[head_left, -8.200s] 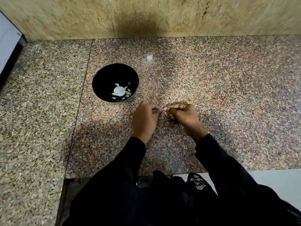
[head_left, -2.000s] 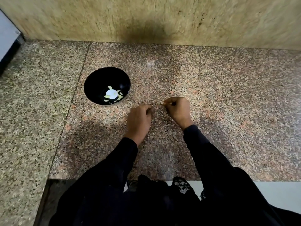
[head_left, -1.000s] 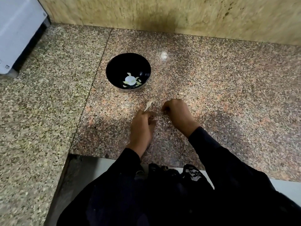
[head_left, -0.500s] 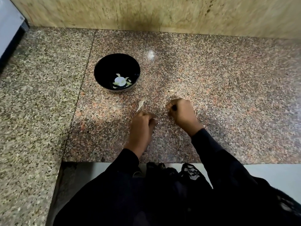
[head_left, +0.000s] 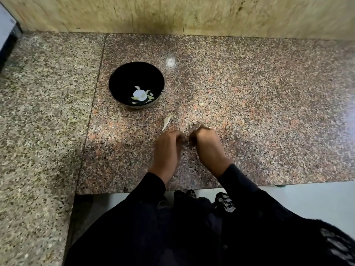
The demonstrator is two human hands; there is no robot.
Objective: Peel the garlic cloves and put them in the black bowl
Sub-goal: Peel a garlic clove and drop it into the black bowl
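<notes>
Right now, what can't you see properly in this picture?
- Head view: whatever the left hand and right hand work on; curled fingers hide it.
- Pale bits in the round black bowl: too small to tell cloves from reflections.
- Grey box at the left: cut off by the edge.

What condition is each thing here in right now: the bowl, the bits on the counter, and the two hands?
black bowl: upright, a few pale pieces inside.
garlic skin: loose on the counter, beyond the hands.
left hand: fingers curled, contents hidden.
right hand: fingers curled, contents hidden.
</notes>
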